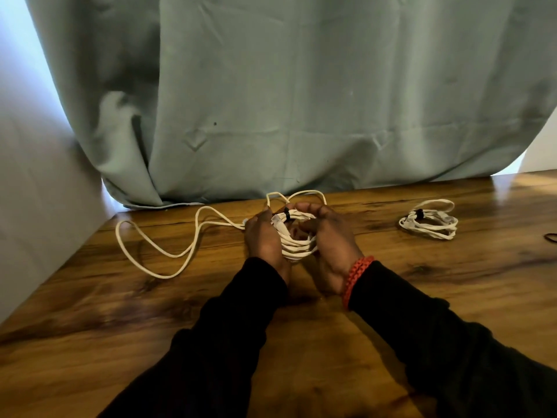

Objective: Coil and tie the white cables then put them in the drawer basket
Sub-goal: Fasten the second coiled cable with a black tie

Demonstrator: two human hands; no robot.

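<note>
While coil is clamped in left hand and right hand grip, tie best cinched tight; loose tail to be gathered off worktop.

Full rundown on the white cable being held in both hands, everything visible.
The white cable in hand is a thin, flexible cord, partly wound into a coil of several loops held just above the wooden table. The left hand and right hand hold opposite sides of the coil. A small black tie sits across the strands at its top. The rest is uncoiled: slack trails left across the table in loose curves, and two loops rise behind the hands.
</note>
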